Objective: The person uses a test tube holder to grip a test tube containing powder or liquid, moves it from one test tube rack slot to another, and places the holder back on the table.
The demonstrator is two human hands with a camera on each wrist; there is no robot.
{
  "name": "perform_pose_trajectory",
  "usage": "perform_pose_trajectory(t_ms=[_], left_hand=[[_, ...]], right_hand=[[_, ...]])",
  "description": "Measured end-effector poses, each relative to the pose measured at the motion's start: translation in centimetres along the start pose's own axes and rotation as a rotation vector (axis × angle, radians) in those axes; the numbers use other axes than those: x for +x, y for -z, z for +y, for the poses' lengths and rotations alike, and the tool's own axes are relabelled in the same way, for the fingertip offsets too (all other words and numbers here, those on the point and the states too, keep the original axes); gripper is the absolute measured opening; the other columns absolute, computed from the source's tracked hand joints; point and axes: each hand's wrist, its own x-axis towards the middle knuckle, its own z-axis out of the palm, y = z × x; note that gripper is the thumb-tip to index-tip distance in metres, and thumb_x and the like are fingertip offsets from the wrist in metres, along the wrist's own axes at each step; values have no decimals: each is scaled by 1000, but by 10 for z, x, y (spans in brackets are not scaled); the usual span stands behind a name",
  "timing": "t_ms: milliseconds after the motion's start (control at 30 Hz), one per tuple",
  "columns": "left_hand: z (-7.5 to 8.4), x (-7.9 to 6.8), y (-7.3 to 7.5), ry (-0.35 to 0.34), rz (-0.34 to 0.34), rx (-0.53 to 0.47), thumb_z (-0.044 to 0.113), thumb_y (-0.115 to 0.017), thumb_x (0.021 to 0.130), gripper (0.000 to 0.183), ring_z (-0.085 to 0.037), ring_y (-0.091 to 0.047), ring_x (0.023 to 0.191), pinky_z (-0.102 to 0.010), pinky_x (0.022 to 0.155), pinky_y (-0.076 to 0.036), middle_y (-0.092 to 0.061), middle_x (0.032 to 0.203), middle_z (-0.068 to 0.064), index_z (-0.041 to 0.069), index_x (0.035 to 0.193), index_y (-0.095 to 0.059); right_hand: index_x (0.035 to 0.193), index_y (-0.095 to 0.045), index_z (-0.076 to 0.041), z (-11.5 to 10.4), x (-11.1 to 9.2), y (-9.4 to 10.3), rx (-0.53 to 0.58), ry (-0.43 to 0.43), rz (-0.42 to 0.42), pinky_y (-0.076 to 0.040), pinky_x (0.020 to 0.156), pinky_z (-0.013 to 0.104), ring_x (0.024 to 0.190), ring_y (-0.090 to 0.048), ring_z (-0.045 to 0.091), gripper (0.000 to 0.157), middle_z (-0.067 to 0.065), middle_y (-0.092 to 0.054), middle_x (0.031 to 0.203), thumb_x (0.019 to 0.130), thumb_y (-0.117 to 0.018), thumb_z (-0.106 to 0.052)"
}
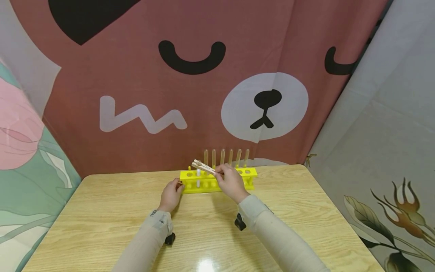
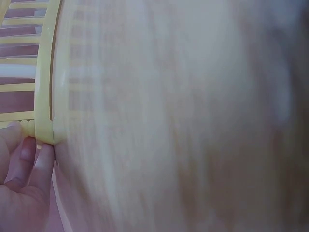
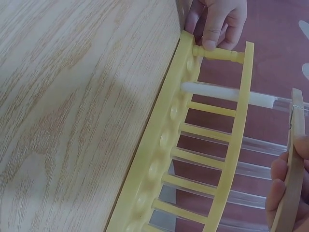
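A yellow test tube rack [image 1: 210, 190] stands near the table's back edge. My left hand [image 1: 170, 195] holds its left end, thumb and fingers about the end post, as the right wrist view shows. One test tube with white contents [image 3: 212, 91] stands upright in a hole near that end. My right hand [image 1: 232, 183] grips a wooden test tube clamp [image 1: 205, 167] above the rack. The clamp's far end is at the upper part of the white-filled tube; whether its jaws grip the glass I cannot tell. In the left wrist view, fingers [image 2: 41, 174] touch the rack's end.
Several clear test tubes [image 1: 222, 156] stand upside down along the rack's back row. Behind the wooden table [image 1: 112, 211] hangs a reddish curtain [image 1: 136, 79] with a bear's face. A patterned curtain [image 1: 384, 151] hangs at the right. Black wrist cameras [image 1: 240, 222] sit below both wrists.
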Motion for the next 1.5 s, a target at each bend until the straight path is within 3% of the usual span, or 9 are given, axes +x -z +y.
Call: perform_pose_trajectory(t_ms=[900,1500], left_hand=[[-2,-1,0,-37,9,24,10,-59,103,25,-32,-61,98,-52,91,-50,-65,106,-17,0,125,-61],[0,-2,-1,-22,18,18,10,-59,103,24,-32,-60,99,-51,92,-50,-65,107,-17,0,125,-61]], right_hand=[[103,-71,-7,-4,1,9,2,19,22,-52,66,30,78,-58,15,9,1,-61,92,99,-66,-14],[103,-71,-7,-9,-1,18,12,26,26,-53,68,32,80,-62,16,9,1,-64,95,100,-65,-14]])
